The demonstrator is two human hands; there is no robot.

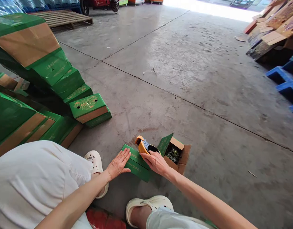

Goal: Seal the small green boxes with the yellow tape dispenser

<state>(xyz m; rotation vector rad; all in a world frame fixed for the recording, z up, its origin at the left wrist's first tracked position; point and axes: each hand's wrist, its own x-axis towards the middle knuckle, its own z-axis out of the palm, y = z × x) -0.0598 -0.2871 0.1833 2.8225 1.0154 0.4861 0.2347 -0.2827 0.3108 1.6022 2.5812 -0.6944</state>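
Note:
A green cardboard box (138,168) with its top flaps together lies on the floor between my feet. Flat on its left end rests my left hand (119,161), fingers stretched out and holding nothing. My right hand (156,161) is wrapped round a yellow tape dispenser (143,145), held over the right part of the same box. What the dispenser's lower side touches is hidden. Just to the right stands an open box (182,156) with its flaps up and dark, shiny packets (173,153) inside.
Stacked green boxes (62,74) lean at the left, and a smaller green box (89,106) lies by them. Flattened cardboard (280,25) and blue pallets (286,79) are at the right. A wooden pallet (62,17) lies at the back left. My white clogs (148,203) flank the box.

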